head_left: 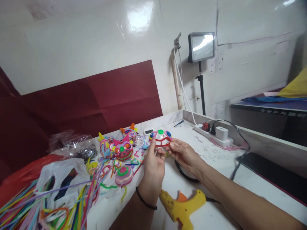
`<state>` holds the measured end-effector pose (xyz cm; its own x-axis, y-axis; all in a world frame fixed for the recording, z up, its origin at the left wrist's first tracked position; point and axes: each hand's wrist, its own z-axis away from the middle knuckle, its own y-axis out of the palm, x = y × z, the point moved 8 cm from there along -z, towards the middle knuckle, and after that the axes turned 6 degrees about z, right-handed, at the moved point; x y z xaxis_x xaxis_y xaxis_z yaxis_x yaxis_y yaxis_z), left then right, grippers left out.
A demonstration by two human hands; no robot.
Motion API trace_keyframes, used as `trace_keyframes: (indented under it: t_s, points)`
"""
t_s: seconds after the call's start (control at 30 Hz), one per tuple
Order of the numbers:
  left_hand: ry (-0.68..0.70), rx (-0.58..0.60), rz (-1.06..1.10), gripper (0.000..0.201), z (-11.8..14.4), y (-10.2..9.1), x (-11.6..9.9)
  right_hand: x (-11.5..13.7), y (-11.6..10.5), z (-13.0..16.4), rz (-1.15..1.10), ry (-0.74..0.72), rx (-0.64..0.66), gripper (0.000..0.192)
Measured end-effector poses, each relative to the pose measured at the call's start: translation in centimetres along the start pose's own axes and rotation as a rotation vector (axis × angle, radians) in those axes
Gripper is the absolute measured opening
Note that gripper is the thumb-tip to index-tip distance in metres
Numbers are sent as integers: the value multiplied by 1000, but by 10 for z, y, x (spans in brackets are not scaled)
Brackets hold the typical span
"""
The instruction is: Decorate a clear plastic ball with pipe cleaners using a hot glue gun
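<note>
My left hand [153, 161] and my right hand [182, 153] hold up a small white craft face [161, 138] between them, above the white table [216, 159]. The face has a red pipe-cleaner mouth, a pink outline, a green dot on top and blue eyes at the sides. My left fingers pinch its left edge and my right fingers grip its right edge. A black band circles my left wrist. A yellow glue gun [181, 207] lies on the table just below my forearms.
Several finished colourful craft faces [123, 150] sit left of my hands. Loose pipe cleaners [48, 207] and a white plastic bag [59, 179] fill the lower left. A power strip [213, 132] with a charger lies at the back right, below a small lamp panel [201, 47] on a stand.
</note>
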<state>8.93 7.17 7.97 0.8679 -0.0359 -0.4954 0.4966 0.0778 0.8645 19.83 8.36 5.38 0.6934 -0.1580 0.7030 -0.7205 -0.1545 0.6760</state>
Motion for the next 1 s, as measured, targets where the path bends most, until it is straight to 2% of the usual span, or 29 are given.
trace_keyframes:
  t_s: [0.33,0.47,1.0]
  points:
    - [31,-7,-31,11,2,1,-1,1,2,2,11,5,8,25]
    - [52,20,-56,6,0,0,-1,0,2,2,17,8,4,27]
    - [3,28,-67,7,-3,-5,4,-2,-1,2,-4,18,-19,30]
